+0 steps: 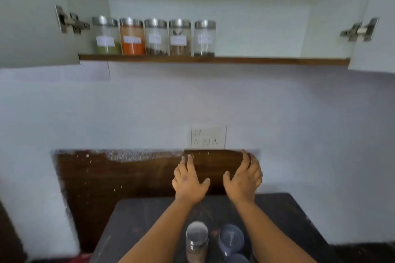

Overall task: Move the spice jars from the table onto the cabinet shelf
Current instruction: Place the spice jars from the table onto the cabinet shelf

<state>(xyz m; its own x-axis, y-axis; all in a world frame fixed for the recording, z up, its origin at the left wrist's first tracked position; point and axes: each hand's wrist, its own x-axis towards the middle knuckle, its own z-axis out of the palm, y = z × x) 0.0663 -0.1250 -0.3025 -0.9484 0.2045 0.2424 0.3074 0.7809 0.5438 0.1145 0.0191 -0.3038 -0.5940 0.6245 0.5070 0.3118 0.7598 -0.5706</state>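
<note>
Left hinge [71, 19]: a metal hinge, shiny, was on the open white cabinet door [32, 17] at the left.
Shelf [277, 61]: a thin brown wooden board with a flat front edge; its right half was bare.
Shelf jars: five clear cylindrical jars with round steel lids and white paper labels stood in one row on the left half of the shelf, close side by side. From the left: green-filled jar [106, 35], orange-filled jar [131, 36], jar with dark grains at the bottom [156, 36], brown-filled jar [180, 37], jar with a thin dark layer [204, 38]. The label writing was too blurred to read.
Wall socket [208, 137]: a white rectangular plate on the pale wall, just above the dark brown panel [128, 177].
Left hand [189, 179]: empty, fingers spread wide, palm down, above the far edge of the bench.
Bench [139, 220]: a dark surface with a dull, scratched look.
Steel-lid jar [197, 240]: on the bench between the two forearms, clear body, round metal lid.
Dark-lid jar [231, 239]: just beside it on the right, with a round bluish lid.
Right hand [244, 179]: empty, opened wide, thumb pointing inward.
Right hinge [359, 30]: same metal kind, on the right door.
</note>
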